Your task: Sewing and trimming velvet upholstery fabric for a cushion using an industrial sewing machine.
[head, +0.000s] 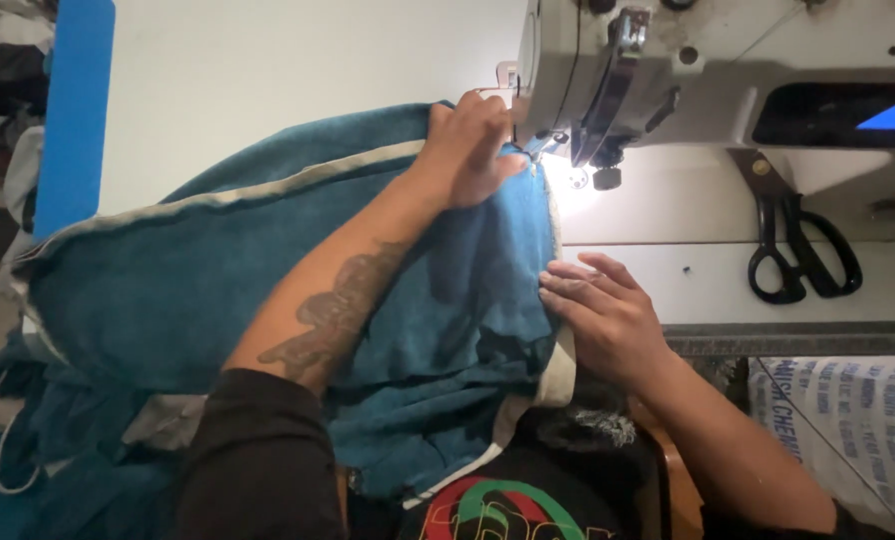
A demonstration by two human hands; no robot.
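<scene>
Our left hand (468,150) fingers curled, pinching fuzzy teal fabric (218,290) beside sewing machine (668,70). Right hand (608,315) fingers spread flat on cream-trimmed edge. Black scissors (798,250) beyond right fingers on white surface (268,70).

**Tight at the needle, open at the far left**

The sewing machine head (668,70) walls off the top right, its arm hanging low over the lit patch by the needle; only a narrow gap sits there, and the left hand (468,150) fills it. The teal fabric (168,290) blankets the middle and spills off the near edge, so no bare surface lies under either forearm. Right hand (608,315) presses at the fabric's right edge. Beyond it, a bare white strip of table (698,280) runs right until the black scissors (798,250) block it. Up left, the white tabletop lies open as far as the blue panel (73,110).
</scene>
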